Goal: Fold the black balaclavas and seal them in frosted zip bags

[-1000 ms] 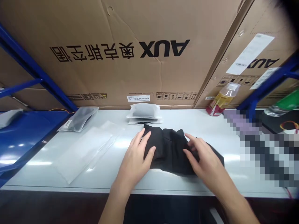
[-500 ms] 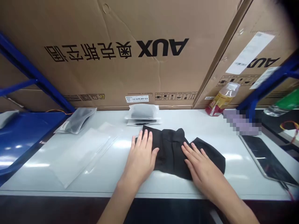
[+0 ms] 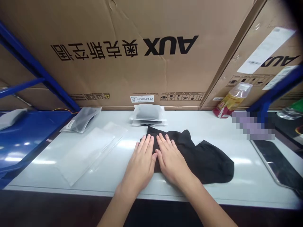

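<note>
A black cloth garment lies spread on the white table, its exact kind unclear. Flat on its left end rests my left hand, fingers stretched out. Close beside it, my right hand also lies flat on the cloth, the two thumbs nearly touching. Both palms cover part of the fabric. Behind the cloth sits a small stack of frosted plastic packets with dark contents. To the left are flat, see-through plastic bags.
A packed frosted bag lies at the back left. On the right are a bottle with a red and yellow label, a blurred purple item and a phone-like black device. Large cardboard boxes and blue rack posts bound the table.
My right hand has slid left across the cloth, up beside my left hand. The cloth beneath its former place now looks flatter. The view has shifted slightly.
</note>
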Motion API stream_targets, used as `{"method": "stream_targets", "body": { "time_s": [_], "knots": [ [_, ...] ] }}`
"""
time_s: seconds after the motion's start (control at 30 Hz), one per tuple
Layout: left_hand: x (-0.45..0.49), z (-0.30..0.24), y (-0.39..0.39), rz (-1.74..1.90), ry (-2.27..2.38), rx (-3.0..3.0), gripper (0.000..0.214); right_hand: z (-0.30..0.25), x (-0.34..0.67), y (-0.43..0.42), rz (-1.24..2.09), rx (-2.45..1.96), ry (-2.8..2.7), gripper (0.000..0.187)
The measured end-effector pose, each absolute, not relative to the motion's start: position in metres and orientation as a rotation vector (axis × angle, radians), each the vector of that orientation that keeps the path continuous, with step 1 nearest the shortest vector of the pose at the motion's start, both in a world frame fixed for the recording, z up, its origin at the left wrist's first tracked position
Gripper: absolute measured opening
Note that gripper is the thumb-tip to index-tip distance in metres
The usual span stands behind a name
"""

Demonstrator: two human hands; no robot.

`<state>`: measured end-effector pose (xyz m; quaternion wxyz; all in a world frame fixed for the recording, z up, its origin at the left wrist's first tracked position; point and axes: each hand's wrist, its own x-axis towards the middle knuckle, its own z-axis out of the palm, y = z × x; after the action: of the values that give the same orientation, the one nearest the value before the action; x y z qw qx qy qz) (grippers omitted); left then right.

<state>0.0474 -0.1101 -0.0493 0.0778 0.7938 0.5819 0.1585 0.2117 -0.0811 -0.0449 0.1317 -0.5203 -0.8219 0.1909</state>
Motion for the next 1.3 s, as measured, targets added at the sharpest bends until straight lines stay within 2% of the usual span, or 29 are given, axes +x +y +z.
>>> {"method": "stream_targets", "body": {
  "time_s": [0.23,0.37,0.53,0.67,0.77,0.87,1.0,1.1,1.3],
  "knots": [
    [0.043,-0.046,-0.113,0.556,1.699,2.373,0.058,-0.032,0.25,-0.081,0.767,-1.255,-2.341,0.06],
    [0.042,-0.045,-0.117,0.61,1.719,2.344,0.059,-0.049,0.311,-0.085,0.384,-1.387,-2.293,0.056],
    [0.045,-0.04,-0.118,0.598,1.722,2.354,0.058,-0.084,0.361,-0.085,0.214,-1.69,-2.277,0.057],
    [0.049,-0.034,-0.116,0.574,1.672,2.385,0.057,-0.063,0.33,-0.086,0.225,-1.614,-2.164,0.056],
    [0.043,-0.03,-0.115,0.613,1.586,2.419,0.055,-0.03,0.281,-0.094,0.339,-1.401,-2.128,0.053],
    [0.013,-0.023,-0.112,0.611,1.781,2.387,0.053,-0.01,0.245,-0.101,0.449,-1.244,-2.193,0.052],
    [-0.05,-0.014,-0.112,0.463,2.309,2.153,0.047,-0.011,0.241,-0.103,0.533,-1.247,-2.191,0.05],
    [-0.083,-0.011,-0.118,0.364,2.377,2.057,0.038,-0.02,0.252,-0.103,0.575,-1.314,-2.152,0.048],
    [-0.101,-0.007,-0.12,0.375,2.455,1.918,0.039,-0.026,0.257,-0.107,0.604,-1.346,-2.124,0.044]
  ]
}}
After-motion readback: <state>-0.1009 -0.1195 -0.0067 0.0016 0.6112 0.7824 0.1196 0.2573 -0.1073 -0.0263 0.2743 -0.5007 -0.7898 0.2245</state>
